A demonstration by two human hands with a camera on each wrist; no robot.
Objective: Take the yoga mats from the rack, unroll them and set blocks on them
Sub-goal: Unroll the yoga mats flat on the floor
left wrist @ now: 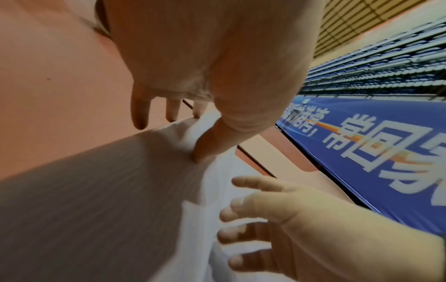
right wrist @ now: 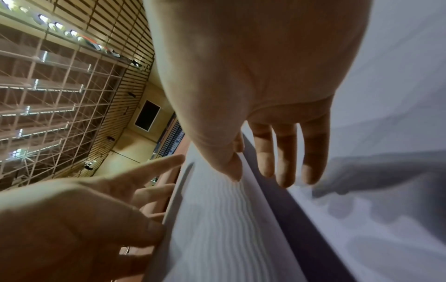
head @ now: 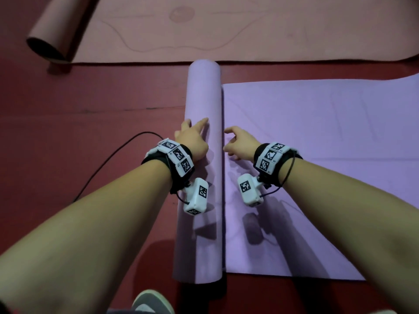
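Both hands spread-fingered: left hand presses the purple mat roll, hiding fingertips; right hand hovers beside it.

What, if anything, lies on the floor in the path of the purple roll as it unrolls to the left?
Only a thin black cable crosses the red floor left of the purple roll; the left hand rests on the roll.

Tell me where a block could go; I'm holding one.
The flat purple mat right of the roll is bare beyond the right hand. The pink mat is bare too. Both hands crowd the roll.
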